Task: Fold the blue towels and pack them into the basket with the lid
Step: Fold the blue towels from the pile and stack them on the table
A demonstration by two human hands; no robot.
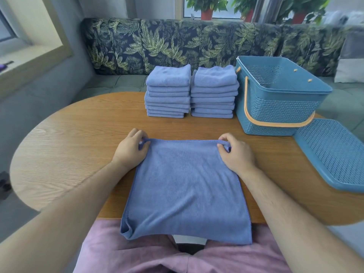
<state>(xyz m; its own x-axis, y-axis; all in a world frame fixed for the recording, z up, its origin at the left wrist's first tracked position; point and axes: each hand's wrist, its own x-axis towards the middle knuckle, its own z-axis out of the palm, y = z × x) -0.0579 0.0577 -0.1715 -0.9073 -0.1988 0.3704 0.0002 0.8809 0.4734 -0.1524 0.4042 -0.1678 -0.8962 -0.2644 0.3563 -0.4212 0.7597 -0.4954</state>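
Note:
A blue towel (185, 186) lies spread on the wooden table (78, 138) in front of me, its near edge hanging over the table's front onto my lap. My left hand (131, 149) pinches its far left corner, and my right hand (237, 152) pinches its far right corner. Two stacks of folded blue towels stand at the back of the table, the left stack (168, 91) and the right stack (214, 91) side by side. To their right stands the blue basket (275, 107) with an orange handle, open and with nothing visible inside. Its lid (334, 154) lies flat at the table's right edge.
A leaf-patterned sofa (177, 42) runs behind the table, with a grey cushion (350, 62) at the far right. Potted plants (206, 6) stand on the window sill above. My lap in pink shorts (137, 253) is below the table's front edge.

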